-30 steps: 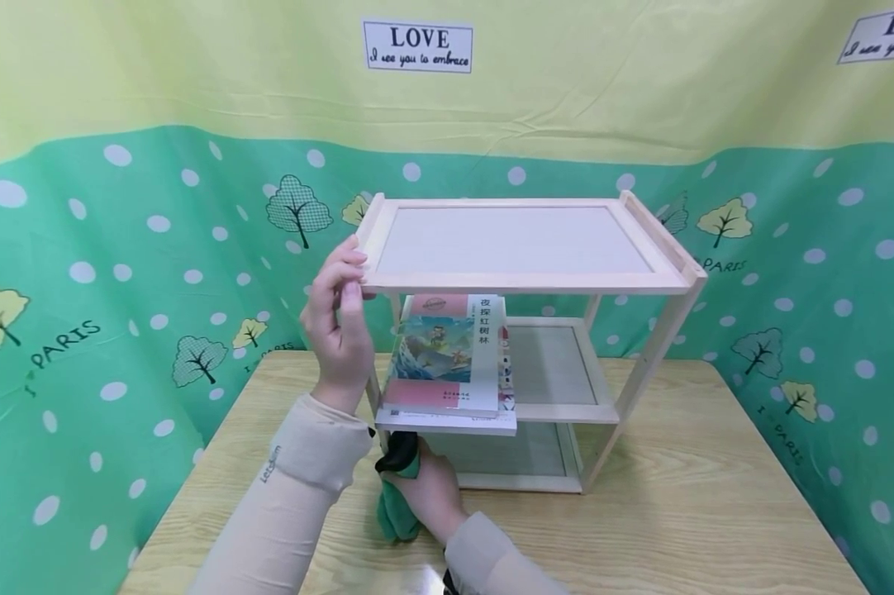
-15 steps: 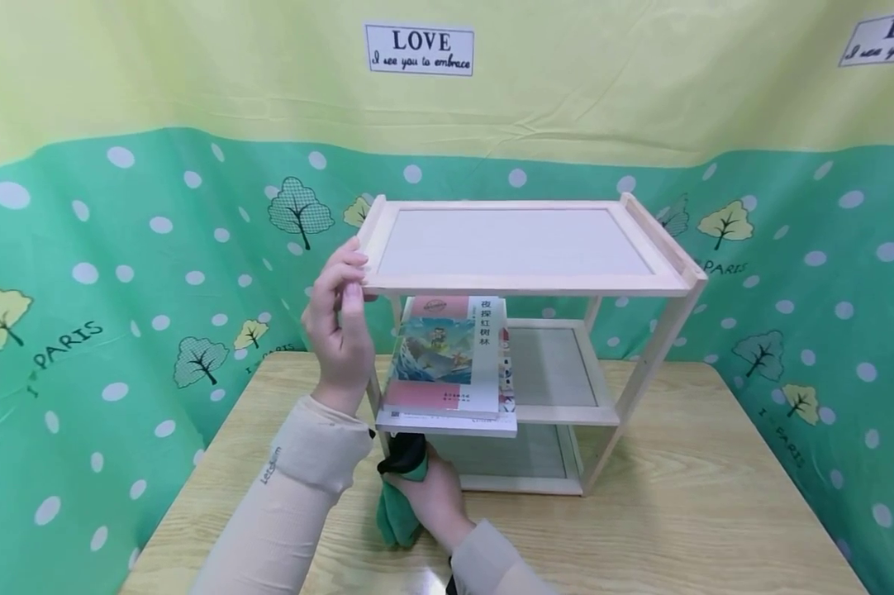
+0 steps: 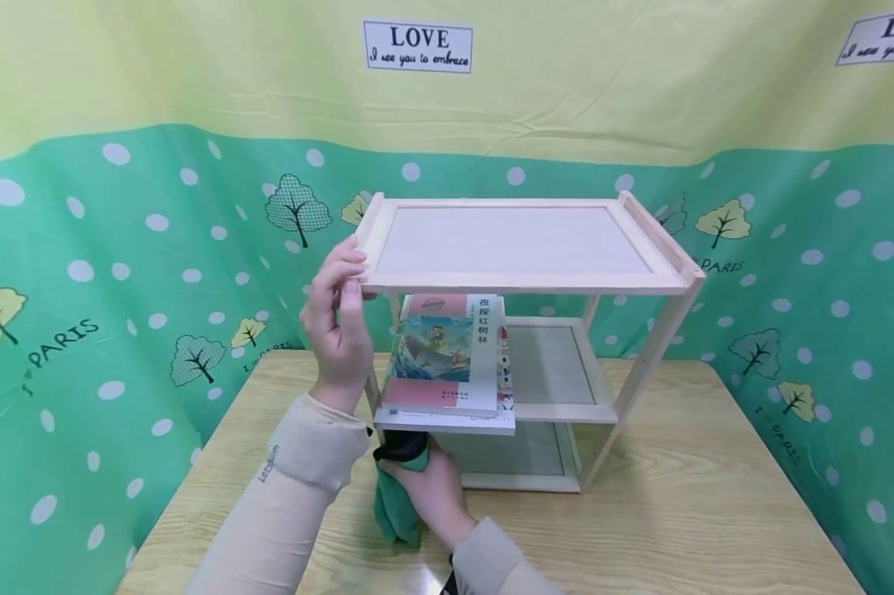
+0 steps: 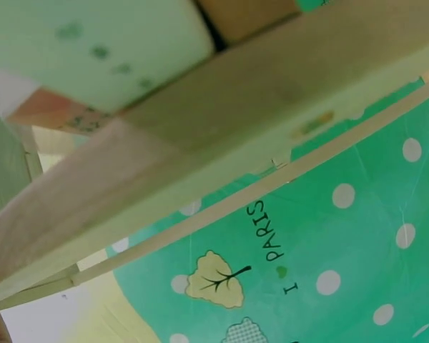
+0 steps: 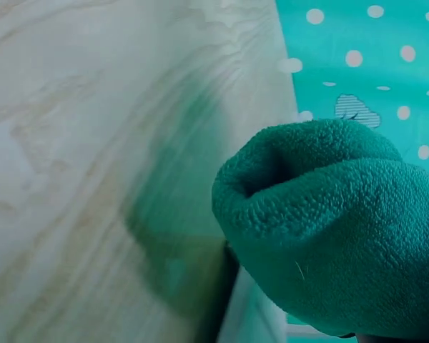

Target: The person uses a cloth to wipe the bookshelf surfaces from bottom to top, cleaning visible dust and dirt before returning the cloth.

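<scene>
In the head view my left hand (image 3: 340,330) grips the left end of a pale wooden shelf rack (image 3: 521,283), at its top board. Lower down, my right hand (image 3: 438,489) holds a bunched green fleecy cloth (image 3: 397,508) by the rack's front left leg. A black piece (image 3: 405,445) shows at the cloth's upper end; its kind is unclear. The right wrist view shows the folded cloth (image 5: 336,229) close up, the hand out of sight behind it. In the left wrist view the rack's side rail (image 4: 222,121) crosses the frame.
A stack of books (image 3: 443,359) lies on the left of the middle shelf (image 3: 554,364) and juts over its front edge, above the right hand. The bottom shelf (image 3: 510,454) sits low over the wooden table (image 3: 685,487). A patterned curtain (image 3: 142,273) hangs behind.
My right hand has shifted and turned slightly with the cloth, and its black end sits a little further right. The left hand keeps its grip on the rack.
</scene>
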The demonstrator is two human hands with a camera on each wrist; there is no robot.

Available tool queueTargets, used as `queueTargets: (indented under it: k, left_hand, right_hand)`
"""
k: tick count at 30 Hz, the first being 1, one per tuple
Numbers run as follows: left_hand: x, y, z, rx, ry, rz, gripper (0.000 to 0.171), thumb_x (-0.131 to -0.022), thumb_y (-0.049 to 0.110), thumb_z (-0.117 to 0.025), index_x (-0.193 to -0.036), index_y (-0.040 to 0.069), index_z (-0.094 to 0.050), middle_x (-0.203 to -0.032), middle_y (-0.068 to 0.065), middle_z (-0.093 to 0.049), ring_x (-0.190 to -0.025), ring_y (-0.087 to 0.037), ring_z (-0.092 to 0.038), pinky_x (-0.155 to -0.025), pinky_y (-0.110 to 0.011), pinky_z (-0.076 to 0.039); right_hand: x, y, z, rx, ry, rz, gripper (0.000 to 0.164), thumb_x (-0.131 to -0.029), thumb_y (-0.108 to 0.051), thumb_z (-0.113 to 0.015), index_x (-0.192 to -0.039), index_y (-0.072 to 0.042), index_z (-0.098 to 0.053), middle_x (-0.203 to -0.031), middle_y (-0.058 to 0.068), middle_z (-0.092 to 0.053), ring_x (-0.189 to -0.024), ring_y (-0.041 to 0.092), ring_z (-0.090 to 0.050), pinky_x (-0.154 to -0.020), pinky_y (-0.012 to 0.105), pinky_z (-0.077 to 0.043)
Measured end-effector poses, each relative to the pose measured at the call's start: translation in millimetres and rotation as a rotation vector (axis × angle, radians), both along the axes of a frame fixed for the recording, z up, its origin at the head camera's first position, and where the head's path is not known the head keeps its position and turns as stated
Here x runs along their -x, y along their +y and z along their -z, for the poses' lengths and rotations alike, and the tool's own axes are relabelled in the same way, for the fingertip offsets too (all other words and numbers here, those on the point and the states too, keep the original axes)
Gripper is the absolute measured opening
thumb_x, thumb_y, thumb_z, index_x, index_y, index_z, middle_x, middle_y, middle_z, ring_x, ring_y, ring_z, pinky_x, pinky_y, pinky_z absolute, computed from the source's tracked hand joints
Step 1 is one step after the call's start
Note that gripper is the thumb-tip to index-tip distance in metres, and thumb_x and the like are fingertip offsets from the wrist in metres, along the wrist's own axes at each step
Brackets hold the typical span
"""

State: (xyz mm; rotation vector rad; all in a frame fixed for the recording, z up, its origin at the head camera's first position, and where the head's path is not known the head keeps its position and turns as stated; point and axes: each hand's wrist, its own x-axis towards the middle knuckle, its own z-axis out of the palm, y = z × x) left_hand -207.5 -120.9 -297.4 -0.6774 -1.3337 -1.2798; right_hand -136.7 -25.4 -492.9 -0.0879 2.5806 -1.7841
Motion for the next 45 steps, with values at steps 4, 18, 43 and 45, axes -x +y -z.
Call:
queueTargets:
  k: [4, 18, 43, 45]
  left_hand:
    - [-0.1, 0, 0.0, -0.006, 0.000, 0.002, 0.024, -0.090, 0.005, -0.042, -0.100, -0.011, -0.058, -0.109, -0.029, -0.065, -0.122, -0.032, -0.060, -0.073, -0.019, -0.055]
    - [0.4, 1, -1.4, -0.005, -0.014, 0.006, 0.023, -0.091, 0.005, -0.043, -0.098, -0.011, -0.057, -0.114, -0.030, -0.065, -0.119, -0.030, -0.062, -0.072, -0.018, -0.055]
    - [-4.1, -6, -10.5, 0.019, -0.064, -0.071, 0.026, -0.091, 0.009, -0.049, -0.101, -0.008, -0.065, -0.113, -0.024, -0.070, -0.117, -0.030, -0.065, -0.093, -0.028, -0.058]
    - [-5.1, -7, -14.0, 0.025, -0.102, -0.078, 0.027, -0.092, 0.012, -0.050, -0.102, -0.007, -0.066, -0.115, -0.021, -0.071, -0.115, -0.029, -0.066, -0.088, -0.024, -0.059]
  right_hand:
    - [0.9, -1, -11.2, 0.042, 0.027, 0.005, 0.065, -0.080, -0.045, -0.079, -0.125, -0.003, -0.060, -0.111, 0.010, -0.073, -0.098, 0.019, -0.069, -0.084, 0.034, -0.058]
    - [-0.7, -9, -28.3, 0.170, 0.048, 0.012, 0.053, -0.082, -0.044, -0.078, -0.121, -0.010, -0.065, -0.111, 0.001, -0.073, -0.099, 0.011, -0.068, -0.082, 0.024, -0.056]
    - [16.3, -9, -24.5, -0.179, 0.124, -0.068, 0.080, -0.087, -0.045, -0.072, -0.146, -0.002, -0.040, -0.139, 0.015, -0.057, -0.116, 0.029, -0.063, -0.093, 0.042, -0.057]
    - [16.9, -8, -23.1, -0.182, 0.128, -0.071, 0.079, -0.087, -0.045, -0.072, -0.146, -0.003, -0.041, -0.139, 0.014, -0.058, -0.115, 0.027, -0.063, -0.093, 0.041, -0.057]
